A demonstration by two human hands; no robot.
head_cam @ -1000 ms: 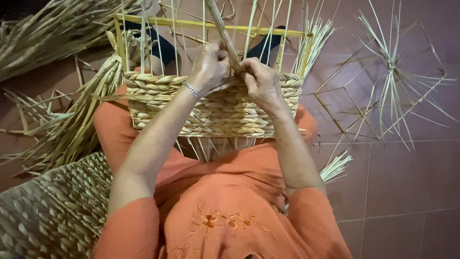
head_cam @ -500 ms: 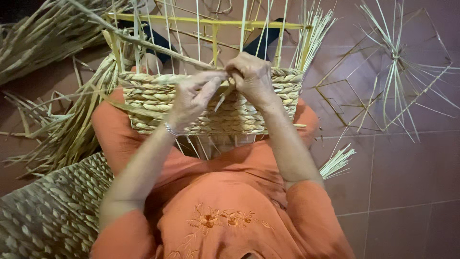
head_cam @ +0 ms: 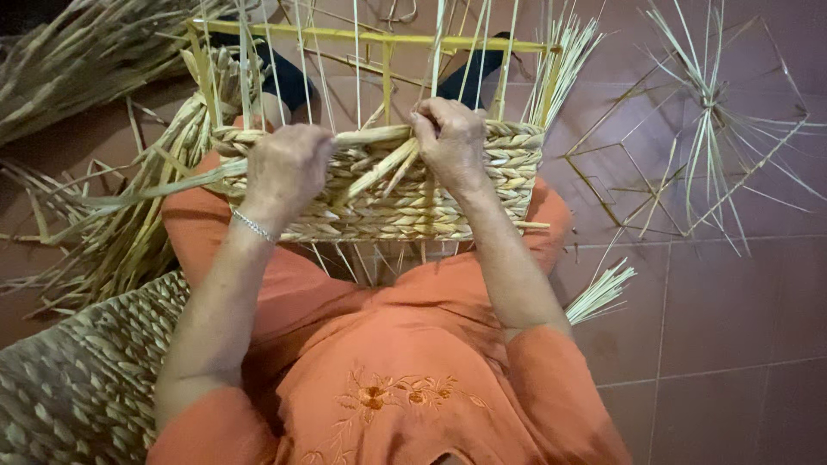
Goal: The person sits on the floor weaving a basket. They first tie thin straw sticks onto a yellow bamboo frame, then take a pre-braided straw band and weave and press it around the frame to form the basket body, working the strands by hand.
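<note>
Reddish floor tiles (head_cam: 732, 344) surround a seated person in orange. Lower left lies a woven mat (head_cam: 69, 379). At centre, a half-woven basket (head_cam: 379, 185) rests on the lap; since a moment ago the long strand (head_cam: 370, 136) is laid flat along its rim, both hands lowered. Left hand (head_cam: 284, 168) presses closed on it; right hand (head_cam: 450, 138) pinches it. Loose reeds (head_cam: 86, 52) fill the upper left.

Both hands grip the half-woven basket (head_cam: 379, 185): left hand (head_cam: 284, 168) on straw; right hand (head_cam: 450, 138) pinching its rim.

Upright stakes (head_cam: 357, 69) and yellow frame (head_cam: 379, 39) fence the basket (head_cam: 379, 185); tiled floor (head_cam: 732, 327) rightward lies open.
</note>
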